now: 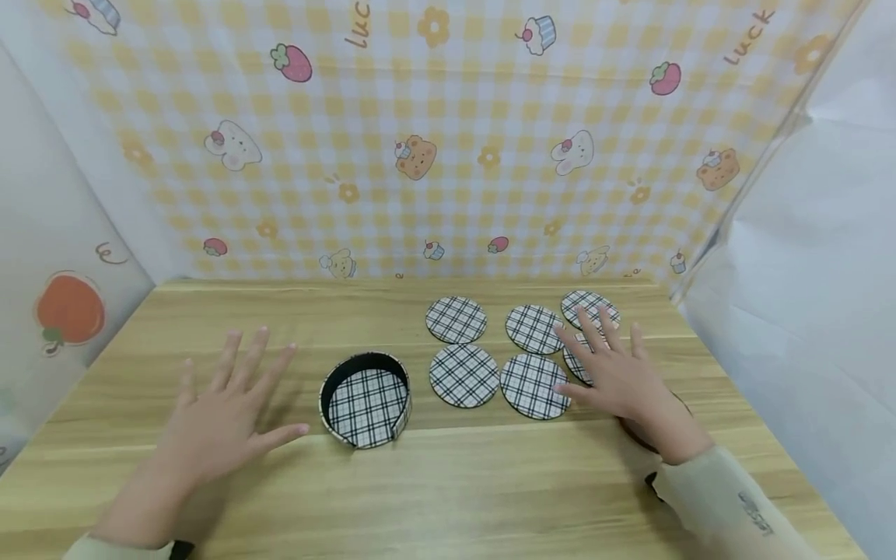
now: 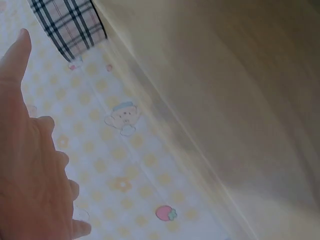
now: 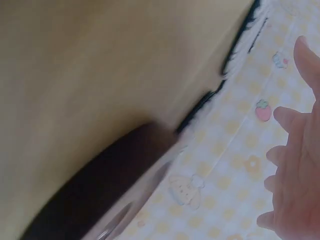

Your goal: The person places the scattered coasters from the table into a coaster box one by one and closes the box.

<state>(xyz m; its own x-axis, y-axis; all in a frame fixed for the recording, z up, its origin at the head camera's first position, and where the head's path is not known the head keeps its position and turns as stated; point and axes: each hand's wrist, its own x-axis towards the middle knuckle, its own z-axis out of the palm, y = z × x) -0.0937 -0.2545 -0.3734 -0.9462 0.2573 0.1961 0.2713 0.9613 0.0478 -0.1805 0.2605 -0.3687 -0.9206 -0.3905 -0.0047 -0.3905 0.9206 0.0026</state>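
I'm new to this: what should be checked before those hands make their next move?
1. Left hand free: ok, fingers spread, nothing held.
2. Right hand free: ok, fingers spread, nothing held.
3. Plaid coaster holder standing open side up: ok.
4. Six plaid coasters lying flat: ok.
5. Holder empty: cannot tell; its plaid bottom might be a coaster.
6. Dark curved object unobstructed in the head view: not ok.

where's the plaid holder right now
In the head view, the plaid holder stands on the table left of centre, between the left hand and the plaid coasters.
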